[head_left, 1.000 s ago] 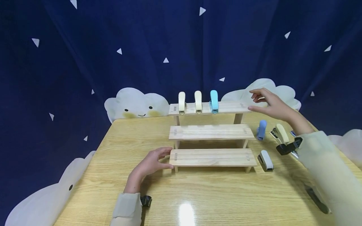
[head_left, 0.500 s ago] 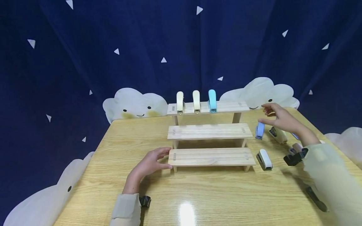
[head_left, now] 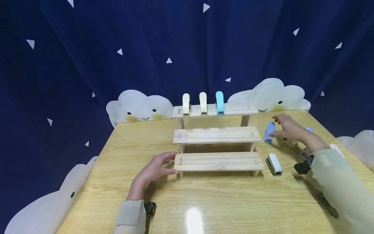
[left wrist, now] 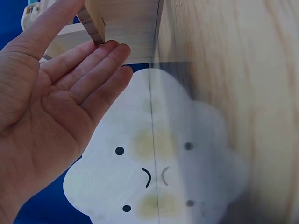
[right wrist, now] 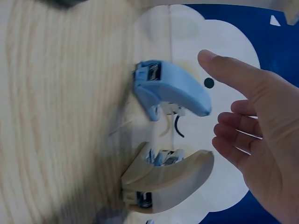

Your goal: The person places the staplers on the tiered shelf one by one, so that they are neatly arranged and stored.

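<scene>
Left, lower centre of the frame: left hand point(head_left: 156, 168), at the left end of the lowest tier, thumb and fingers apart on either side of the board's end, clamped on nothing. Whether the fingertips bear on the wood, cannot tell.

Centre: pale wooden three-tier stand point(head_left: 219, 162). Top tier, left to right: cream curved-arm stapler point(head_left: 186, 103), second cream curved-arm stapler point(head_left: 203, 102), turquoise curved-arm stapler point(head_left: 219, 101), set apart in a row.

Right of centre: periwinkle-blue curved-arm stapler point(head_left: 270, 127), plastic-looking with metal parts, on the wood-grain surface point(head_left: 222, 198) beside the middle tier, its arm tip toward the top of the frame. Handling, as judged: light, stiff, smooth and somewhat slippery, not fragile; the hinged arm would likely give if squeezed from above. Best hold: a pinch across the two long sides, near mid-body. Below it: white-topped stapler with dark base point(head_left: 274, 164), likely similar in hand.

Right: right hand point(head_left: 289, 128), just beside the blue stapler, thumb and fingers apart; the right wrist view shows a gap between them and nothing held. Partly behind it, cream stapler on the surface point(right wrist: 177, 184), near the blue one; a careless grasp could knock it.
</scene>
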Available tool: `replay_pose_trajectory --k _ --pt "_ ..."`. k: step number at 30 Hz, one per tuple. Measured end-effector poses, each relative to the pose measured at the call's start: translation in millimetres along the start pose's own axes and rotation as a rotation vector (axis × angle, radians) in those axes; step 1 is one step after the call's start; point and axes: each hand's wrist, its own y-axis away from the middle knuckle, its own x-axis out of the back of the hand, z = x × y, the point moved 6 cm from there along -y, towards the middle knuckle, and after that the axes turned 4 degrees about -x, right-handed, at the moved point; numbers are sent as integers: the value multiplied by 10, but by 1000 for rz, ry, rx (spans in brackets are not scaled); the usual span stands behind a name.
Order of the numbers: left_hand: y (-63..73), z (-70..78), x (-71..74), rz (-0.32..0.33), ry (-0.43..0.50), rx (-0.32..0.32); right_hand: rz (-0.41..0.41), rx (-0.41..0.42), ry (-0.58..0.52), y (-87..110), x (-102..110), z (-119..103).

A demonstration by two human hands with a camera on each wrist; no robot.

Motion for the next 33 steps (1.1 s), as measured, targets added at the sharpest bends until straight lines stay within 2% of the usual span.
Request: replay_pose_trajectory --k 4,11,18,22,28,33 --pt "1 0 5 0 -1 5 -6 14 51 -14 -67 38" --pt "10 21 11 -6 5 0 -39 -16 102 -7 -145 55" --pt "0 18 14 -10 0 -6 -75 -90 123 -42 -221 105" --pt "-8 24 22 -11 -5 -7 -56 -96 103 -50 -219 115" --pt "-10 23 18 -11 2 -3 1 -54 67 -32 -206 113" --pt "-8 17 16 -11 10 -4 53 -39 -11 -7 -182 100"
